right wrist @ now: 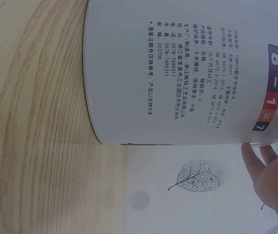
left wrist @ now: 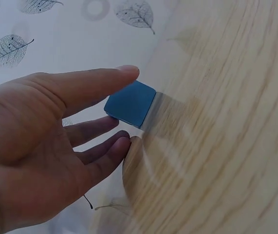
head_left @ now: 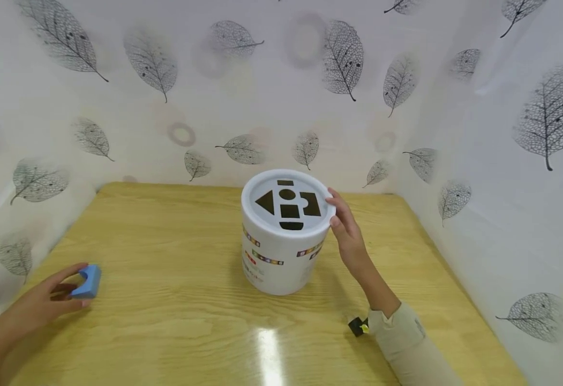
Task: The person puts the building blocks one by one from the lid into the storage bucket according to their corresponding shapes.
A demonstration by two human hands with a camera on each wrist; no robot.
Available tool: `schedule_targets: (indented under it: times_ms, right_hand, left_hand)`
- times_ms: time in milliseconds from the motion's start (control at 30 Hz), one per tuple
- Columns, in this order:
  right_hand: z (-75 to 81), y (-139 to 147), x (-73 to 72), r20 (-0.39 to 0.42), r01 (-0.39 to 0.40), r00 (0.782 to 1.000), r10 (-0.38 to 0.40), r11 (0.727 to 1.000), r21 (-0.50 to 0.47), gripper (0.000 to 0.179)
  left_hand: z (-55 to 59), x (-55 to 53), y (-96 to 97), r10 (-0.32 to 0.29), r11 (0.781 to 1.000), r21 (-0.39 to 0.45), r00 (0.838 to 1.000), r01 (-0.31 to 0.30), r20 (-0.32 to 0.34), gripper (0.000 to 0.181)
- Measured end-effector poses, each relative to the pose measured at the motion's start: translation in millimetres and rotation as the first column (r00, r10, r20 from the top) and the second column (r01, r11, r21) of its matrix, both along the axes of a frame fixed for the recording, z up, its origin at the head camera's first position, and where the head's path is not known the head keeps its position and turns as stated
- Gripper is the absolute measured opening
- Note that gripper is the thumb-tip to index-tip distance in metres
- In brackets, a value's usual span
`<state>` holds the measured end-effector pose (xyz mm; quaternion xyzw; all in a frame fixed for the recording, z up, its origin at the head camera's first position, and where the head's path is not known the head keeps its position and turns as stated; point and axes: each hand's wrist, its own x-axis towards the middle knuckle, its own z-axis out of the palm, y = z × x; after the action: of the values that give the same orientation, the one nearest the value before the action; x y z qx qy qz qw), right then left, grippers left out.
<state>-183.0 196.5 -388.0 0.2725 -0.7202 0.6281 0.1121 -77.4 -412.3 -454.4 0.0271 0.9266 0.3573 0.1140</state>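
In the head view my left hand point(head_left: 45, 300) is at the table's left side, its fingertips and thumb about a small blue arch block point(head_left: 93, 281) with a rounded notch. The left wrist view shows the block's flat face point(left wrist: 131, 104) between the thumb and the fingers, close to the tabletop. A white bucket point(head_left: 281, 262) stands upright near the middle, its lid point(head_left: 267, 220) cut with several shaped holes. My right hand point(head_left: 351, 241) holds the bucket's rim on the right, fingers at the top edge and thumb lower. Printed text and a number strip point(right wrist: 270, 87) cover the bucket's side.
The wooden table point(head_left: 165, 332) has pale, leaf-patterned sheets point(head_left: 271, 118) behind it and along both sides. A small black object point(head_left: 357, 326) with a yellow bit lies beside the right sleeve point(head_left: 402, 335).
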Motion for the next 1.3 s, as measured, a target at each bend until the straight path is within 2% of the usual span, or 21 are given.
schedule_targets:
  times_ms: [200, 733, 933, 1133, 1300]
  right_hand:
    - [0.4, -2, -0.1, 0.010, 0.008, 1.000, -0.008, 1.000, 0.019, 0.045]
    - [1.5, -2, 0.5, 0.007, 0.012, 1.000, -0.012, 1.000, 0.017, 0.044]
    - [2.2, -3, 1.5, 0.011, 0.011, 1.000, -0.012, 1.000, 0.022, 0.044]
    - [2.6, -3, 2.7, 0.015, 0.015, 1.000, -0.015, 1.000, 0.025, 0.044]
    - [1.9, -2, 2.5, 0.014, 0.022, 1.000, -0.022, 0.999, 0.027, 0.044]
  left_hand:
    - [0.0, 2.6, -1.1, 0.016, 1.000, -0.013, 1.000, -0.016, 0.012, 0.090]
    - [-0.7, -2.9, 2.7, 0.022, 1.000, -0.009, 0.999, -0.022, 0.024, 0.083]
    - [2.5, -4.8, 7.3, 0.033, 0.999, -0.024, 0.999, -0.033, 0.004, 0.079]
    - [9.0, -9.3, 12.4, 0.028, 1.000, 0.004, 0.999, -0.028, 0.022, 0.078]
    - [12.6, -14.5, 22.6, 0.008, 0.999, 0.035, 1.000, -0.008, -0.021, 0.077]
